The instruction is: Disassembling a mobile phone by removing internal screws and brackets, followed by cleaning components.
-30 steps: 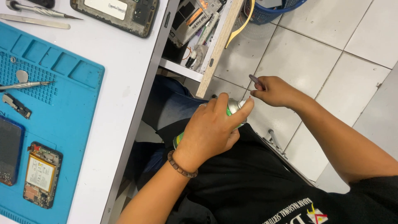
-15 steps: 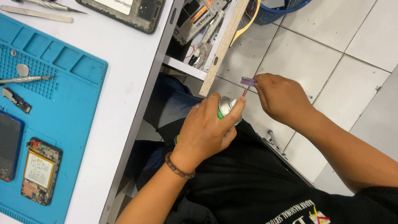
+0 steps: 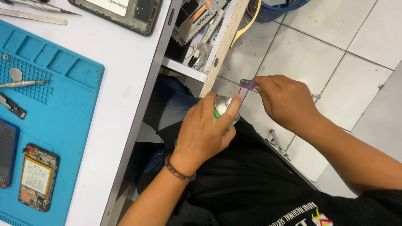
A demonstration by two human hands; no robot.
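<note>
My left hand (image 3: 205,132) grips a green spray can (image 3: 224,106) with a silver top, held over my lap beside the white table (image 3: 125,96). A thin red straw rises from the can's nozzle. My right hand (image 3: 284,100) holds a small purple-headed brush (image 3: 248,83) by its handle, the bristle end right at the tip of the straw. The can's body is mostly hidden by my fingers.
A blue work mat (image 3: 54,104) on the table carries an opened phone (image 3: 35,175), tweezers (image 3: 23,83) and small parts. Another opened phone body (image 3: 121,12) lies at the table's top. An open drawer (image 3: 205,37) holds clutter; a blue basket (image 3: 272,8) stands on the tiled floor.
My right hand has turned the brush so that its purple head now lies against the straw tip. The can has shifted slightly left and is more upright.
</note>
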